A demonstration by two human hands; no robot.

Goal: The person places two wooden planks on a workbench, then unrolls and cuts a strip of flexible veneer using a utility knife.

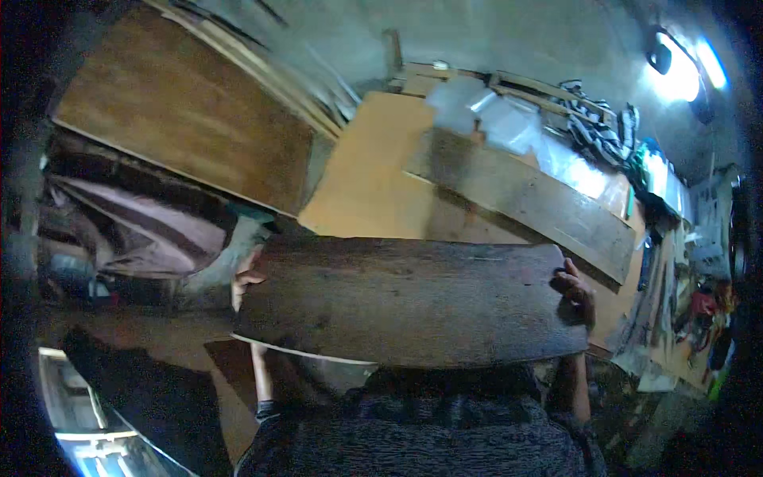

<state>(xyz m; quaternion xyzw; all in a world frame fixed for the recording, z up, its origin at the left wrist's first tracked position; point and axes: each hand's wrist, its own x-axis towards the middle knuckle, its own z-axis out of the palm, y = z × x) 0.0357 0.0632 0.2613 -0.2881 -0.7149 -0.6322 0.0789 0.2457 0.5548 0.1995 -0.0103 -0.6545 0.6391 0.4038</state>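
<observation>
A wide, dark brown wooden board (405,302) with rounded corners is held out in front of my body, hiding much of my forearms. My left hand (249,278) grips its left end, with fingers bent at the edge. On the opposite end, my right hand (574,290) is closed on the board's edge. Just beyond the board lie a long grey-brown plank (517,195) and a yellow-tan panel (358,159).
Brown sheet panels (183,127) lean at upper left, above crumpled pinkish sheeting (151,222). Clear plastic-like sheets (509,123) and dark bundled material (596,135) are at the back. Assorted scrap strips (660,294) crowd the right side. A bright lamp (671,71) glows at upper right.
</observation>
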